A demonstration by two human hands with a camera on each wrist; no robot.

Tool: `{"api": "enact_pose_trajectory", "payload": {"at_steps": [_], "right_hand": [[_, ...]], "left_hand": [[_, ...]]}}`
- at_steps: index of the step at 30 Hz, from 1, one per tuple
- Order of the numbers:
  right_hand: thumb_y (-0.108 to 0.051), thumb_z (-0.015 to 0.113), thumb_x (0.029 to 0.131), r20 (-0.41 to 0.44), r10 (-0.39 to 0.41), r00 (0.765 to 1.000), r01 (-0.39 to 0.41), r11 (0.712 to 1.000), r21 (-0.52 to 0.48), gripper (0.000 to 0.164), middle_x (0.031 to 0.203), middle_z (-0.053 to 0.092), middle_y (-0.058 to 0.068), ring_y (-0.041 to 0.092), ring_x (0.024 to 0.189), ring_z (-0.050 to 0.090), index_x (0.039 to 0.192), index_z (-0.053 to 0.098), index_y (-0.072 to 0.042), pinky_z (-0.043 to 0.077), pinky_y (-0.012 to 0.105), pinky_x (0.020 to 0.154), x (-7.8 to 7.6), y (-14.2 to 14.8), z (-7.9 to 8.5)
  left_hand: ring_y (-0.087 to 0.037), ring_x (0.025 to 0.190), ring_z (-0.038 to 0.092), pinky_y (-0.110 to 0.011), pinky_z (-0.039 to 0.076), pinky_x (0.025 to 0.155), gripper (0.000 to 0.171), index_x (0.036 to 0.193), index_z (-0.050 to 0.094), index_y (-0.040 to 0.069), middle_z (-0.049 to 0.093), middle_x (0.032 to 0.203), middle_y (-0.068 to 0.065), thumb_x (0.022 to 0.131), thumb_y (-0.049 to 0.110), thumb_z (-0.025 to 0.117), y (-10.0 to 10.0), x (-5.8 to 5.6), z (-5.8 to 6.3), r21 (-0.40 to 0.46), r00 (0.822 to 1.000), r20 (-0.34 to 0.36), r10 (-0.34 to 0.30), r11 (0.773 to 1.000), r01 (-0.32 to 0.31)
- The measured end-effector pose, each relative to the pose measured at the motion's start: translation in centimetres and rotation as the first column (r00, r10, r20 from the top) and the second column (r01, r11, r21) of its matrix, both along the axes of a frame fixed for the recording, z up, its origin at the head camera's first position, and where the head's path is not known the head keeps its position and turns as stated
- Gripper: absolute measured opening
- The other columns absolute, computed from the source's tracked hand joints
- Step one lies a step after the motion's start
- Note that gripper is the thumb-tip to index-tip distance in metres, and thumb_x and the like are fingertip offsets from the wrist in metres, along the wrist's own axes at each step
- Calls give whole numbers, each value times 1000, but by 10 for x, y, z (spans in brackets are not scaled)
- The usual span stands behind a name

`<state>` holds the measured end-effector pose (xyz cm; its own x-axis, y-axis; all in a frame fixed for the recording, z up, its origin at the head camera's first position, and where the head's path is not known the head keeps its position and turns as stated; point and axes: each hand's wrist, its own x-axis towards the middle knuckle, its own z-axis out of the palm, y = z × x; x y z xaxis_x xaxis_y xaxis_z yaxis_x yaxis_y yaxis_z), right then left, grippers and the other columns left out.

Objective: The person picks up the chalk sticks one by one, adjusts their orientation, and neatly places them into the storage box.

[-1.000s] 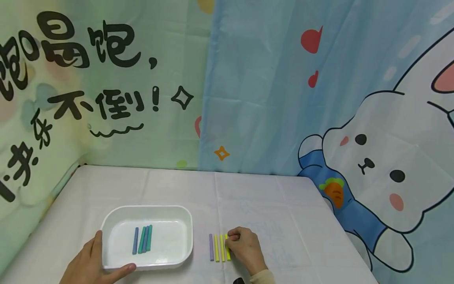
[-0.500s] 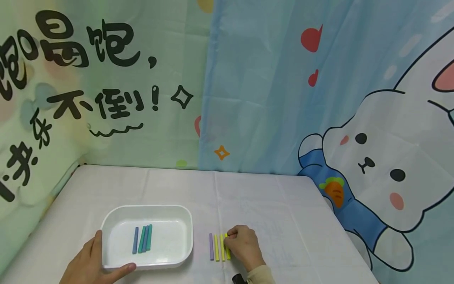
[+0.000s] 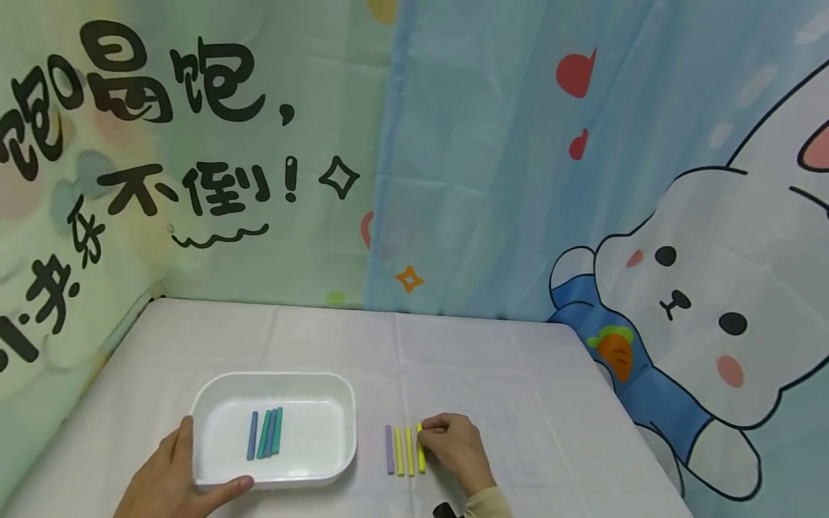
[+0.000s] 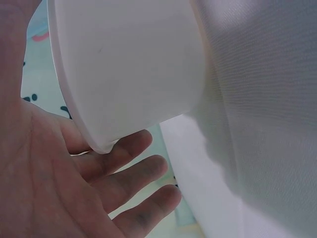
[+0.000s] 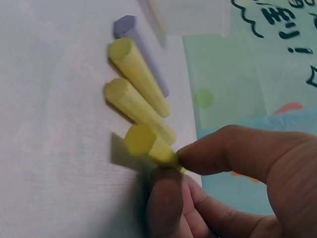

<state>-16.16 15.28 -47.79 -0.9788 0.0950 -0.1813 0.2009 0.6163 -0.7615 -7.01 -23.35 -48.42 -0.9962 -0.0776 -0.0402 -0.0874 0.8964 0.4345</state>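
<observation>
My left hand holds the near left corner of a shallow white tray, thumb on the near rim and fingers along the left side. In the left wrist view, fingertips show beside the tray's outer wall. Two blue and two green chalk sticks lie side by side in the tray. Between thumb and fingers, my right hand pinches the upper end of a yellow chalk stick. Beside it, two more yellow chalk sticks and one purple chalk stick lie in a row.
A white cloth covers the table. Behind it hang printed curtains, green with black lettering on the left and blue with a rabbit on the right. A small black object shows beside the right sleeve.
The right hand and its yellow chalk stick have shifted slightly right, away from the other sticks. The left hand stays on the tray. The whole head view has shifted a little.
</observation>
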Motion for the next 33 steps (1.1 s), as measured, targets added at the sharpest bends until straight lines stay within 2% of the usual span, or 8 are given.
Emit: {"api": "enact_pose_trajectory", "payload": {"at_steps": [5,8,12,15,21,28,33], "right_hand": [[-13,74,79,39,-31,999,35,996,-84,27,79,69,2,13,64,62,103,76,-1,52,29,60,-2,2,3],[-13,75,81,57,-37,998,46,984,-171,30,83,70,4,14,65,63,107,74,2,53,30,61,-4,1,5],[-12,77,85,80,-19,997,44,943,-331,34,90,71,9,15,69,64,113,71,7,55,30,64,-7,1,7],[-11,76,88,86,2,996,33,912,-408,36,93,71,12,16,70,65,116,69,9,56,31,65,-7,2,8],[-10,76,89,86,29,996,16,878,-479,38,95,70,13,17,72,66,119,66,11,56,31,66,-5,-1,10],[-13,76,90,79,74,994,-20,840,-542,43,96,70,12,16,75,65,122,65,13,56,28,68,-5,-6,10],[-13,76,90,61,97,993,-46,825,-563,43,97,70,12,16,76,64,122,64,13,56,27,69,-4,-11,11]], "left_hand": [[-58,120,50,-62,48,93,137,147,15,-25,39,136,-48,74,78,70,2,0,2,4,1000,1,-1,1000,1],[-58,120,50,-62,48,93,137,147,15,-25,39,135,-48,74,77,71,2,0,2,3,1000,-10,-2,1000,2],[-56,117,53,-62,49,90,136,146,18,-24,42,133,-47,73,77,72,2,2,-1,-2,999,-50,1,1000,-1],[-55,115,54,-62,50,88,136,145,20,-24,45,131,-46,72,77,73,2,3,-4,-3,996,-88,-1,1000,1],[-56,115,54,-62,50,89,136,145,20,-25,45,132,-46,72,77,73,1,2,-7,-4,995,-101,-3,1000,2],[-57,119,50,-63,48,92,139,147,16,-24,40,135,-47,73,81,68,0,0,-5,-3,999,-33,10,1000,-10],[-57,118,51,-63,49,91,137,146,18,-24,41,135,-47,73,79,71,1,1,-3,7,999,-54,4,1000,-4]]}}
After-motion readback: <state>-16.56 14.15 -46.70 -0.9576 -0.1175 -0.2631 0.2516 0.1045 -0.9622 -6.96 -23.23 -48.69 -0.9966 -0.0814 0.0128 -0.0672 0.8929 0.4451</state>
